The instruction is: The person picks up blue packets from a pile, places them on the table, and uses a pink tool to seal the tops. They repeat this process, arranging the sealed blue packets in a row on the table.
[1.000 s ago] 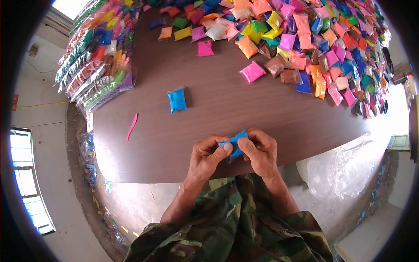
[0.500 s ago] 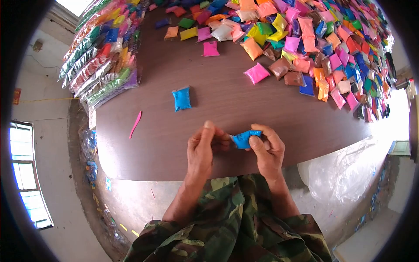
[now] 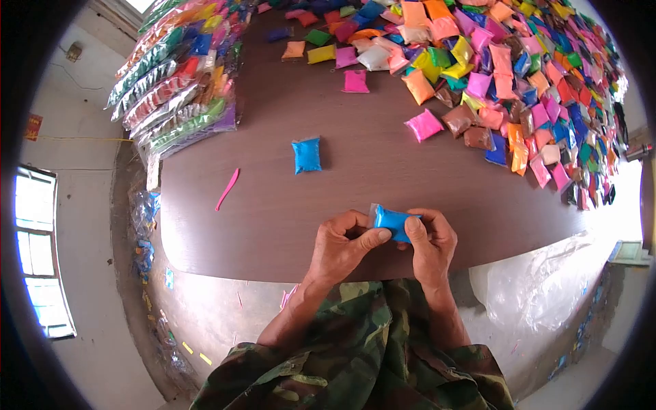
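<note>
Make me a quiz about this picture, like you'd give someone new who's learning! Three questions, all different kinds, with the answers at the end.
1. True or false: the left hand and the right hand are both on the same blue packet.

2. Pick one: what colour is the thin strip lying on the table?
A) green
B) pink
C) white

3. Fill the gap: seen from where the person is, the big heap of loose packets spreads toward the far ____ side of the table.

Key: 1. True; 2. B; 3. right
</note>
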Demonstrator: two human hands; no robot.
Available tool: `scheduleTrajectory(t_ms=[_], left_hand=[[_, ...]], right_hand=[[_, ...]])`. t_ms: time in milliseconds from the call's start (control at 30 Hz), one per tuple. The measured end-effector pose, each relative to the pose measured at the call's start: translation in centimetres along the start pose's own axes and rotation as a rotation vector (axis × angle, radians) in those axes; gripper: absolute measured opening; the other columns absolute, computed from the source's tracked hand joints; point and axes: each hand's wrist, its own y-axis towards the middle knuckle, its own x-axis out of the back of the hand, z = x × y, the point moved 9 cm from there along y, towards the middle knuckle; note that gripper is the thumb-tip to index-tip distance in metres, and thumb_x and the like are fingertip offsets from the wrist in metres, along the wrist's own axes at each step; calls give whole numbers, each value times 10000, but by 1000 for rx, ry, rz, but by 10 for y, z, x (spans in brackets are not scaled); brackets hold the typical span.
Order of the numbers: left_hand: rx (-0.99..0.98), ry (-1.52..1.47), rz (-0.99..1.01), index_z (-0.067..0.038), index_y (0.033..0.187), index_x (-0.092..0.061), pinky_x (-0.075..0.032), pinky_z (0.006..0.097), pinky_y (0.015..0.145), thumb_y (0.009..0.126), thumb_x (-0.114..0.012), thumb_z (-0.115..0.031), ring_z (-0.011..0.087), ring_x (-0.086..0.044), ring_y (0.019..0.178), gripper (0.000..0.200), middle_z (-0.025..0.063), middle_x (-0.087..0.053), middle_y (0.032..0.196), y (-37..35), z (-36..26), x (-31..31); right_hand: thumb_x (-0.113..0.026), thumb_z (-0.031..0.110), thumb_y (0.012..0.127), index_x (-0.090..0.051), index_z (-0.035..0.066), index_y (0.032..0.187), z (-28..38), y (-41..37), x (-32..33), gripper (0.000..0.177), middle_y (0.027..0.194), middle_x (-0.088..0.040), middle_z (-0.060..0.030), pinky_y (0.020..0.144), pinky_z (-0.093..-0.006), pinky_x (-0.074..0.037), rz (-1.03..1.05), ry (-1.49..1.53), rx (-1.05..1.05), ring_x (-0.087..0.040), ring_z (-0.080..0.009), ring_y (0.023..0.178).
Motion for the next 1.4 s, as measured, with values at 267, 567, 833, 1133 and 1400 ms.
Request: scheduleTrajectory(t_ms=[267, 567, 833, 1133, 1400], left_hand=[[63, 23, -13, -4, 1023, -769, -479, 266, 654, 942, -907, -163, 49, -572, 749, 226, -25, -694, 802, -3, 9, 24], [-542, 862, -280, -41, 1172, -765, -609, 417, 842, 902, -835, -30, 332, -754, 999, 279, 136, -782, 1112, -16, -64, 38], [-637, 1040, 70, -66, 1349, -757, -451, 531, 1169, 897, -851, -197, 307, -637, 1395, 480, 114, -692, 1480, -52, -34, -20], [-632, 1147, 169, 7, 1437, -691, -310, 599, 1279, 906, -838, -420, 363, -512, 1531, 697, 183, -614, 1570, -56, -16, -30], [-627, 1121, 238, 20, 1447, -677, -272, 604, 1303, 899, -850, -406, 385, -491, 1540, 715, 196, -591, 1590, -56, -21, -35]], right_hand=[[-845, 234, 1011, -753, -1, 1082, 13, -7, -17, 262, 802, -779, -89, 634, -292, -577, 89, -400, 76, -739, -110, 737], [-844, 178, 959, -754, 71, 996, 29, -20, -33, 145, 791, -742, -137, 584, -413, -542, 146, -807, 299, -724, -323, 654], [-772, 106, 998, -757, 58, 1047, 30, -23, -19, 70, 897, -762, -175, 658, -429, -581, 145, -720, 213, -762, -368, 773], [-697, 31, 1054, -752, -2, 1169, 26, -21, 6, 131, 893, -790, -112, 663, -276, -608, 141, -455, 145, -796, -135, 778], [-684, 51, 1072, -746, -15, 1188, 23, -24, 7, 148, 898, -788, -115, 694, -277, -605, 157, -462, 175, -784, -133, 798]])
